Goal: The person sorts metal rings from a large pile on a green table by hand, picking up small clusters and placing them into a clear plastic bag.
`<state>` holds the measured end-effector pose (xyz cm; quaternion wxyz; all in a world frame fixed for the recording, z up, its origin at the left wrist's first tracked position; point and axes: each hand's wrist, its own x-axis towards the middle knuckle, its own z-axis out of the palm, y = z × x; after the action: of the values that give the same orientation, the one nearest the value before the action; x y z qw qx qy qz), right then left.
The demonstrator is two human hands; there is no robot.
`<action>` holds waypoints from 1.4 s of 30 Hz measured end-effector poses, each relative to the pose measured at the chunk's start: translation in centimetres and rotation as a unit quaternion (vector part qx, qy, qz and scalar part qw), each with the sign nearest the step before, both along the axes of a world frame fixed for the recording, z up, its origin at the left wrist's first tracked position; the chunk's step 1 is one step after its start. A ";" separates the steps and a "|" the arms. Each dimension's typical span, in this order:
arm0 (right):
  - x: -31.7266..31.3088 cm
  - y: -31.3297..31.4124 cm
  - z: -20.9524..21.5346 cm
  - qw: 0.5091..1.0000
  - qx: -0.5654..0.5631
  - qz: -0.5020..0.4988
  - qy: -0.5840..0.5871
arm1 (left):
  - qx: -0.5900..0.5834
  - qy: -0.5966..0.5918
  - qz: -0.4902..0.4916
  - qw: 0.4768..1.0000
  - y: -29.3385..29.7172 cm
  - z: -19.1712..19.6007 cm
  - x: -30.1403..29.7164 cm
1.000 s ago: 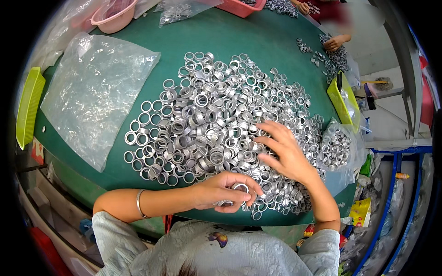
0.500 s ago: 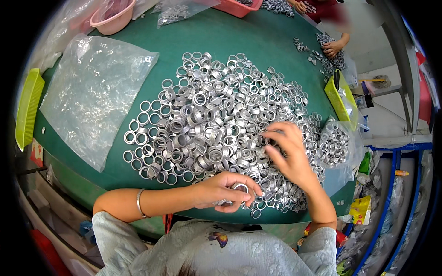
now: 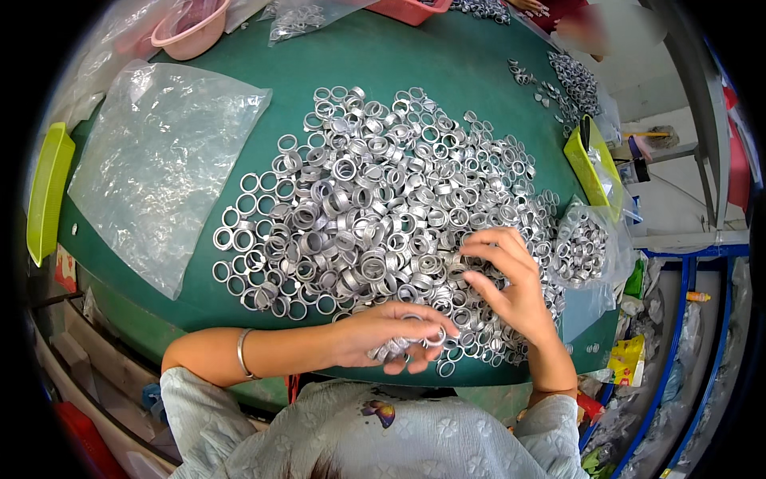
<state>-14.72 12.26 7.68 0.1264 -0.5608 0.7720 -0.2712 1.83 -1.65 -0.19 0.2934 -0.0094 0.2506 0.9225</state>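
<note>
A big heap of silver metal rings [image 3: 383, 207] covers the middle of the green table [image 3: 415, 64]. My left hand [image 3: 395, 331] rests at the heap's near edge, curled around a small stack of the metal rings [image 3: 399, 345]. My right hand [image 3: 507, 275] hovers over the heap's right side, fingers bent and pinching at a ring among the pile. A bracelet sits on my left wrist.
A large clear plastic bag [image 3: 159, 168] lies flat at the left. A clear bag of rings [image 3: 586, 243] sits at the right edge. Yellow-green trays [image 3: 48, 191] [image 3: 594, 164] flank the table. A pink bowl [image 3: 191, 28] stands at the back left. Another person's hand [image 3: 523, 5] works far back.
My right hand has drawn back slightly toward me and to the right over the heap, fingers curling in. My left hand stays in place with its rings.
</note>
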 end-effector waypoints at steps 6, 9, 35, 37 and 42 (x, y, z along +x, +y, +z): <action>-1.7 1.7 -1.5 0.977 0.025 -0.043 0.205 | -0.003 -0.002 0.017 1.000 0.3 1.2 0.0; -2.2 1.6 -1.3 0.971 0.019 -0.119 0.206 | 0.010 0.004 -0.002 1.000 0.2 0.4 0.1; 0.9 1.1 -0.5 0.945 -0.041 -0.016 -0.325 | -0.038 0.076 0.006 0.996 0.2 0.2 0.0; 1.0 1.3 -0.4 0.956 -0.037 0.009 -0.292 | -0.016 0.070 0.017 0.997 0.2 0.3 0.1; 2.3 0.8 0.7 0.979 0.006 0.128 -0.160 | 0.096 0.004 0.033 0.995 0.3 -0.5 0.3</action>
<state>-12.46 13.03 8.43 0.2857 -0.6038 0.6649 -0.3341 2.08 -1.31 -0.71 0.2612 0.0140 0.1620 0.9515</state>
